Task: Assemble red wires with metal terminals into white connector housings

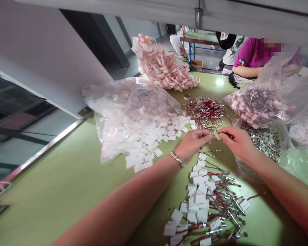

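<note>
My left hand (195, 142), with a silver bracelet at the wrist, pinches a short red wire (212, 132) with metal ends. Facing it, my right hand (237, 140) has thumb and forefinger closed at the wire's metal tip. Just beyond the fingertips rises a pile of red wires (205, 111) with metal terminals. Below the hands, rows of red wires fitted with white plastic housings (200, 198) lie across the table, their metal ends to the right. Loose white housings (150, 145) spill out beside my left hand.
A clear plastic bag (113, 112) full of white housings lies at the left. Orange-and-white connectors (166, 66) are heaped behind it. Bags of pinkish parts (261, 104) and small metal parts (264, 140) stand right. A tape roll (187, 97) sits near the wires. A person in purple (248, 56) sits opposite.
</note>
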{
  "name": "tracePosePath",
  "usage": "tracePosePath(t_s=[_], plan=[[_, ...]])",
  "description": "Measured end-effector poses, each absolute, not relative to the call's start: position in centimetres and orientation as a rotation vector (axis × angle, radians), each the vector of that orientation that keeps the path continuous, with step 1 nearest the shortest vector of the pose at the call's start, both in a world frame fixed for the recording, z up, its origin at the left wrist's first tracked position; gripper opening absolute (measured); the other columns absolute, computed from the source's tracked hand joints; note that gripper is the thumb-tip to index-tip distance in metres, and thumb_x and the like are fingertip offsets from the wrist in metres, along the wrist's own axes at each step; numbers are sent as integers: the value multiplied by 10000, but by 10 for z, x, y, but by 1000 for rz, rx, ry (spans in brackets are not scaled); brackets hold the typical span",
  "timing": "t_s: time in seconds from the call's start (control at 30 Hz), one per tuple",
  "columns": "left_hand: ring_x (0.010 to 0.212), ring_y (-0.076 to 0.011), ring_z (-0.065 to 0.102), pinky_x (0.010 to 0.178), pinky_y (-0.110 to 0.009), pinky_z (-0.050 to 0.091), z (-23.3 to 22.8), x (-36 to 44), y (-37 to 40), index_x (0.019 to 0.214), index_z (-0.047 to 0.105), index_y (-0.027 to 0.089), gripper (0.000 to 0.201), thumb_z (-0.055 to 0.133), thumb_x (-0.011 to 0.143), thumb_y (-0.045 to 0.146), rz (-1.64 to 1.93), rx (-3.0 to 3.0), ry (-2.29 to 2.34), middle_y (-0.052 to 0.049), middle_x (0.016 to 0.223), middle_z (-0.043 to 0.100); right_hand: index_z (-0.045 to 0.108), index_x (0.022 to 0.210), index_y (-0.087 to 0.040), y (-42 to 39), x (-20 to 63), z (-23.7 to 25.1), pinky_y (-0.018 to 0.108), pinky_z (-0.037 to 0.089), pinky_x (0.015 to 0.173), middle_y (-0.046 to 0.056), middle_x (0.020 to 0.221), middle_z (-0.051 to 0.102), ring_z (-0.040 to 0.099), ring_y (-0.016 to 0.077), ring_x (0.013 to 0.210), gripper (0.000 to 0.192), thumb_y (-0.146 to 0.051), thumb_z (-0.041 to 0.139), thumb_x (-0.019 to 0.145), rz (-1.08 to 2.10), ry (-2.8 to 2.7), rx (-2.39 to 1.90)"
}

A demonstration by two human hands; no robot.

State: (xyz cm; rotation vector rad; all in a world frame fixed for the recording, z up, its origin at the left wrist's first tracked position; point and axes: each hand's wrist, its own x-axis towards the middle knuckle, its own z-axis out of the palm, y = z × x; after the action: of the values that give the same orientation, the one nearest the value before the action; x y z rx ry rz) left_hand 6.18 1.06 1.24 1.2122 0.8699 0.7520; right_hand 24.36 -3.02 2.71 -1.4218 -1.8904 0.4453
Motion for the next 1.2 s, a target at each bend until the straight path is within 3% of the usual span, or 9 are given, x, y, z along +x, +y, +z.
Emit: tracePosePath(t_s=[0.47, 0.63, 0.77, 0.97, 1.03, 1.2], plan=[[494, -88, 448, 504, -228, 360, 9, 60, 10, 653, 654, 191, 167, 634, 774, 304, 793, 1537, 925, -1, 578, 620, 662, 779, -213, -31, 241, 14, 280, 431, 616, -8, 699, 652, 556, 130, 636, 147, -270, 548, 853, 563, -1890, -1400], [588, -123, 515, 587, -254, 385, 1, 57, 11, 666, 676, 200, 172, 584, 801, 252, 846, 2095, 886, -16, 610, 622, 595, 615, -188, -34, 241, 19, 243, 354, 507, -36, 530, 559, 456, 95, 498, 211, -230, 569, 819, 890, -1856, -1559], [631, -134, 559, 623, -259, 411, -3, 54, 12, 722, 699, 205, 241, 516, 858, 281, 733, 2404, 698, -28, 661, 663, 585, 552, -172, -37, 241, 20, 233, 350, 500, -21, 499, 570, 435, 82, 463, 286, -232, 562, 831, 1167, -1768, -1643], [754, -148, 632, 712, -269, 490, 4, 53, 21, 761, 723, 204, 189, 577, 815, 310, 980, 2039, 951, -29, 797, 726, 721, 821, -185, -39, 235, 11, 276, 416, 647, 56, 801, 703, 588, 149, 692, 181, -250, 556, 859, 612, -2043, -1786], [698, -140, 624, 652, -253, 492, 7, 52, 25, 762, 715, 186, 213, 590, 804, 353, 1042, 1812, 1104, -34, 778, 720, 733, 904, -199, -40, 237, 15, 298, 427, 687, 80, 914, 704, 609, 180, 774, 212, -298, 548, 872, 455, -2163, -1806], [487, -85, 493, 479, -206, 383, 4, 52, 29, 709, 677, 156, 284, 601, 786, 418, 916, 1601, 1226, -8, 612, 638, 728, 892, -229, -30, 279, 44, 291, 417, 644, 44, 857, 716, 613, 172, 715, 261, -302, 477, 889, 297, -2138, -2083]])
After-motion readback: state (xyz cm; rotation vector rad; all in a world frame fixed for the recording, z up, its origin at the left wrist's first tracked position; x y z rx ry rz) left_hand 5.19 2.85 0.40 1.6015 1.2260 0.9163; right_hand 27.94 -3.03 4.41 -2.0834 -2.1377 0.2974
